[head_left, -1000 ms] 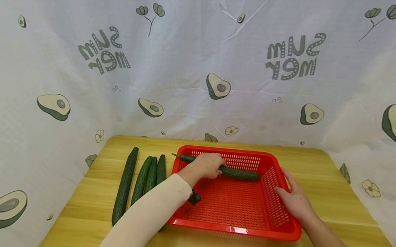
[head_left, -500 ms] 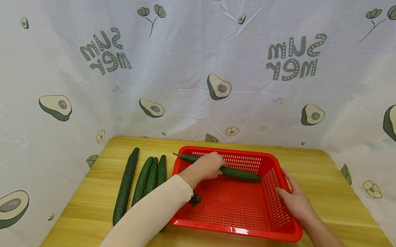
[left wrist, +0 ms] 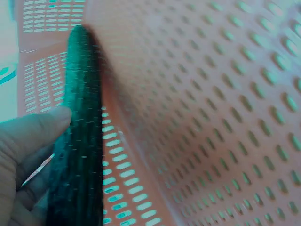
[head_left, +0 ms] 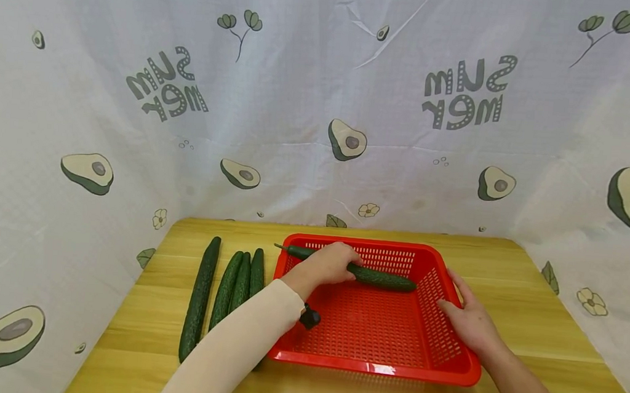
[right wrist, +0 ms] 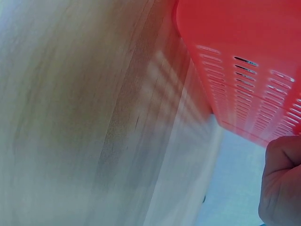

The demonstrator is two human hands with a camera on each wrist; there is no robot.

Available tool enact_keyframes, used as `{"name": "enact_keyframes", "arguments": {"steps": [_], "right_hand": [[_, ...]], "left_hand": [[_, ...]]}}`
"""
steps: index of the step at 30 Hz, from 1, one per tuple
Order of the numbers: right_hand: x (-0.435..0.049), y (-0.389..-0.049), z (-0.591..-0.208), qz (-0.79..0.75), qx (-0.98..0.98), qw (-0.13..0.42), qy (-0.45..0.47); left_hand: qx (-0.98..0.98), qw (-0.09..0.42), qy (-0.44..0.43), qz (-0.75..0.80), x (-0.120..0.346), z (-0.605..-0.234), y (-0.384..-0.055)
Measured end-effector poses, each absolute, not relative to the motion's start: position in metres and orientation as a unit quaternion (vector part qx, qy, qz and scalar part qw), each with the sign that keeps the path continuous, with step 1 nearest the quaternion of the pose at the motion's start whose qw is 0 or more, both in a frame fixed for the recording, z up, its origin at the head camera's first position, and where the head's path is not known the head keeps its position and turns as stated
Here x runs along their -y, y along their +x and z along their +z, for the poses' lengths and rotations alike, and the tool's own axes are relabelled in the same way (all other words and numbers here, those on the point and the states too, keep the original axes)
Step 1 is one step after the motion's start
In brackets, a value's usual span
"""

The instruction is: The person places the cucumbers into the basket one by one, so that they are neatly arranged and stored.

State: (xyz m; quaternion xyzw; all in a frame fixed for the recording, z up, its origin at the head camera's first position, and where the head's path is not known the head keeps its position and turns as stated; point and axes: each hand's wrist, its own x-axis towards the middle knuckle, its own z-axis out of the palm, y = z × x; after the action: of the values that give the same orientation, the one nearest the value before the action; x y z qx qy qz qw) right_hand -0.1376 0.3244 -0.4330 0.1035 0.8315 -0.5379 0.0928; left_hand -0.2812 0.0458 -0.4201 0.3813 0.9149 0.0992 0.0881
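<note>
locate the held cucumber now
In the head view, the left hand holds the cucumber near the red basket's far wall, its stem end over the left rim.

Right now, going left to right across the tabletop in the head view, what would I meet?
Lone cucumber → three cucumbers lying side by side → red basket → right hand, at the basket's right-hand side.

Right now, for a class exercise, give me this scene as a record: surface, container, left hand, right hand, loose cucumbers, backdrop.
Surface: wooden table
Container: red basket, perforated
Left hand: grips a cucumber at the basket's far side
Right hand: holds the basket's right side
Loose cucumbers: four visible, left of the basket; the leftmost lies apart
Backdrop: white cloth with avocado prints
</note>
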Motion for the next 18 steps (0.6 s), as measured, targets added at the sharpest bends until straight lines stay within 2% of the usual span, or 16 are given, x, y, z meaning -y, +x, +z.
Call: {"name": "enact_keyframes", "arguments": {"steps": [10,18], "right_hand": [[-0.321,-0.14,-0.432,-0.531,-0.835,0.098,0.102],[-0.324,-0.14,-0.433,-0.519,-0.842,0.102,0.106]], "left_hand": [[-0.902,0.09,0.358,0.226,-0.023,-0.397,-0.274],[-0.887,0.059,0.353,0.292,0.003,-0.38,-0.258]]}}
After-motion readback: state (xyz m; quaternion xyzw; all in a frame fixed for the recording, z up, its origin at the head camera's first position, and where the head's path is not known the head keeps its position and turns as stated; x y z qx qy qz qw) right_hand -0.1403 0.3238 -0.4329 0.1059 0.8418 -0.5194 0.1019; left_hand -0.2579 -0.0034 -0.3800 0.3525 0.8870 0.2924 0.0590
